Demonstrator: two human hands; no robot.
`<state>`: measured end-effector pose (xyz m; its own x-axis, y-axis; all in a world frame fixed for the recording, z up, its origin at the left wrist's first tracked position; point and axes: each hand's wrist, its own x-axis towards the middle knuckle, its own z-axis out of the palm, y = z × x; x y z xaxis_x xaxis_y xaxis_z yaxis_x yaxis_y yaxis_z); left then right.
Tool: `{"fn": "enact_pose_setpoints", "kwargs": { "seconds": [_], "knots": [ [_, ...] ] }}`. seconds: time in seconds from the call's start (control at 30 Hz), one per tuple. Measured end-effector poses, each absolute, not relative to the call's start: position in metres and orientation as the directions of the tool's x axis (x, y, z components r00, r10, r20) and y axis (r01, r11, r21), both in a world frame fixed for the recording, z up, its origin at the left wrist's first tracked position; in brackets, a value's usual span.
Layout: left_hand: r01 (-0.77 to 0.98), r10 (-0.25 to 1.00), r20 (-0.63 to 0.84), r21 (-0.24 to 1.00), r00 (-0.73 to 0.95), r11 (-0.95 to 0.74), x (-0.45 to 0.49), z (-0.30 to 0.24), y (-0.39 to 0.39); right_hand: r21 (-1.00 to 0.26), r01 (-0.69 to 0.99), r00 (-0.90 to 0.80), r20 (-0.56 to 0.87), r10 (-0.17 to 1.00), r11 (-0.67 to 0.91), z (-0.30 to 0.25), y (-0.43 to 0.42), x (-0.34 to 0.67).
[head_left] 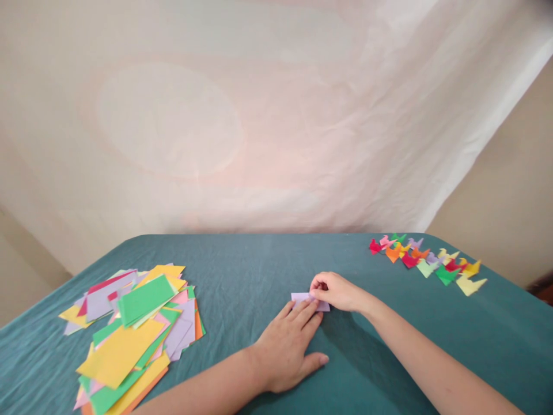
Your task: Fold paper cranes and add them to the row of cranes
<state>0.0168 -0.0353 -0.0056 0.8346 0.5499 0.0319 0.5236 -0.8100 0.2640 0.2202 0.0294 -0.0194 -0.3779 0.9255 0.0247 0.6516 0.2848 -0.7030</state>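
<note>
A small folded sheet of lilac paper (299, 297) lies on the cloth in front of me, its long side running left to right. My left hand (290, 344) rests flat with the fingers stretched out, their tips pressing on the paper's near part. At the paper's far right part, my right hand (330, 290) pinches with thumb and forefinger against its edge. The fingers of both hands cover much of the sheet, so its exact folds cannot be made out.
A loose heap of coloured paper sheets (142, 301) spreads over the table's left side. Several folded paper birds (446, 275) stand in rows at the far right. A dark green cloth (242, 259) covers the table, and a pale curtain (276, 132) hangs behind it.
</note>
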Motion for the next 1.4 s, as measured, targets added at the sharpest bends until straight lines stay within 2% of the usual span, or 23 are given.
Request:
{"fn": "enact_pose_setpoints", "kwargs": {
  "seconds": [0.2, 0.33, 0.4, 0.5, 0.6, 0.7, 0.9, 1.4],
  "knots": [
    [0.505, 0.541, 0.056, 0.289, 0.839, -0.813, 0.016, -0.004, -0.036, -0.729, 0.632, -0.386, -0.002, 0.922, 0.263, -0.020, 0.027, 0.224],
    [0.471, 0.549, 0.180, 0.344, 0.816, -0.813, 0.016, -0.006, -0.033, -0.726, 0.633, -0.393, -0.002, 0.919, 0.269, -0.016, 0.024, 0.226],
    [0.458, 0.592, 0.310, 0.408, 0.744, -0.789, 0.016, -0.011, -0.028, -0.724, 0.632, -0.403, 0.000, 0.915, 0.278, -0.010, 0.019, 0.224],
    [0.455, 0.734, 0.449, 0.583, 0.510, -0.673, 0.016, -0.020, -0.014, -0.714, 0.619, -0.423, 0.045, 0.905, 0.326, 0.004, 0.005, 0.218],
    [0.364, 0.878, 0.349, 0.811, 0.328, -0.458, 0.016, -0.027, -0.002, -0.676, 0.629, -0.398, 0.146, 0.906, 0.385, 0.016, -0.012, 0.210],
    [0.282, 0.915, 0.190, 0.912, 0.357, -0.299, 0.016, -0.028, 0.003, -0.662, 0.638, -0.382, 0.173, 0.908, 0.394, 0.020, -0.024, 0.206],
    [0.202, 0.906, 0.080, 0.963, 0.416, -0.178, 0.015, -0.022, 0.002, -0.671, 0.630, -0.363, 0.190, 0.912, 0.390, 0.013, -0.026, 0.207],
    [0.173, 0.910, 0.058, 0.975, 0.410, -0.140, 0.015, -0.023, 0.003, -0.722, 0.603, -0.338, 0.155, 0.928, 0.341, 0.008, -0.023, 0.209]
  ]
}}
